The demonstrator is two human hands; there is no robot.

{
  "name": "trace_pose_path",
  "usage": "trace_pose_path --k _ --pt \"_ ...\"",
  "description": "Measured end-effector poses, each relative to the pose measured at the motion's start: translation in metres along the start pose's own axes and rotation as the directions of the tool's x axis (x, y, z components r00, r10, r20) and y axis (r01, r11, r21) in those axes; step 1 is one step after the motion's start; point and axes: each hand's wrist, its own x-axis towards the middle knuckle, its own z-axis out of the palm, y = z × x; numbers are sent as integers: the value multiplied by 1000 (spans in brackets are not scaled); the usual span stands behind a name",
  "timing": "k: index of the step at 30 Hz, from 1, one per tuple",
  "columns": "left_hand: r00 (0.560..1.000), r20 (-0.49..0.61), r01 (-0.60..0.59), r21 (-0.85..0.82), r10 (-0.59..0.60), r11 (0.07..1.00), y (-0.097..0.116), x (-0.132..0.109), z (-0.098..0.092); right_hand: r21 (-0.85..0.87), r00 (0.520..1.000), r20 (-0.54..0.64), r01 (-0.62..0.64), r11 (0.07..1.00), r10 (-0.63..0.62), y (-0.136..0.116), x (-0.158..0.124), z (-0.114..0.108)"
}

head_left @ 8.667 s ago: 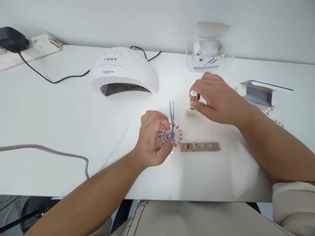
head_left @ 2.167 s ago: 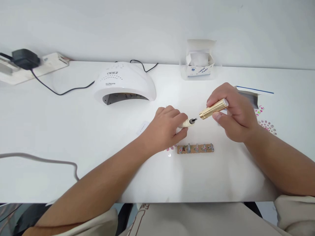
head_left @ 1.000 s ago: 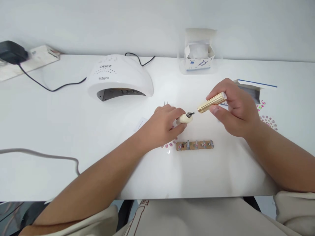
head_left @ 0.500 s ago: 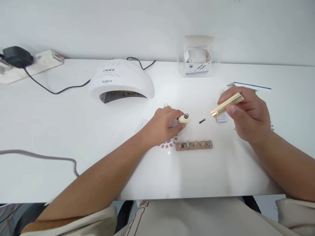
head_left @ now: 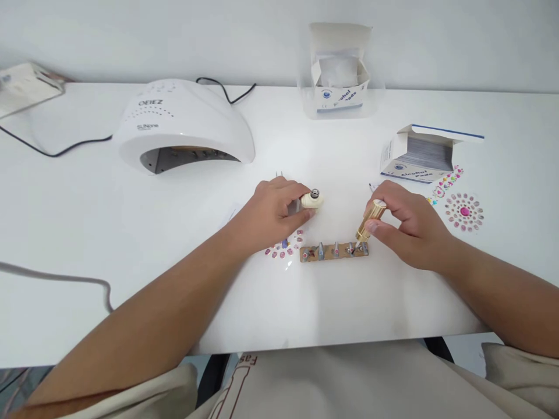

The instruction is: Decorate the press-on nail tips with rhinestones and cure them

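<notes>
Closed around a cream nail polish bottle (head_left: pixel 311 201), my left hand (head_left: pixel 279 212) keeps it upright on the table, its dark neck uncapped. My right hand (head_left: pixel 408 230) pinches the gold cap of a nail polish brush (head_left: pixel 369 221), tilted with the bristles down. The brush tip is at the second nail from the right on a brown strip (head_left: pixel 334 256), seemingly touching it. That strip carries several grey-blue false nails with pink gems. Gem stickers (head_left: pixel 283 250) lie partly behind my left hand.
A white nail lamp (head_left: pixel 187 125) stands at the left, with cables behind it. Two alcohol pad boxes, one at the back (head_left: pixel 343 96) and one at the right (head_left: pixel 417 156), stand open. Round gem stickers (head_left: pixel 465 212) lie at the far right.
My right hand has brought the brush down and left, from the air to the strip of nails. My left hand still holds the bottle. The view has shifted, showing more on the right.
</notes>
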Motion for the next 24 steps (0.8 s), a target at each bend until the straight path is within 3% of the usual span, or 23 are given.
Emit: trace_pose_path --k 8,11,17,24 --pt "999 -34 -31 13 32 999 -1 0 1 -134 996 -88 0 991 -12 6 9 7" --pt "999 -31 -35 7 35 999 -3 0 2 -93 994 -104 -50 994 40 4 9 6" --pt "999 -27 -37 12 37 999 -4 0 2 -35 998 -7 -55 998 55 2 7 7" --pt "999 -35 -41 6 42 999 -4 -2 0 -69 995 -86 -56 996 50 9 10 6"
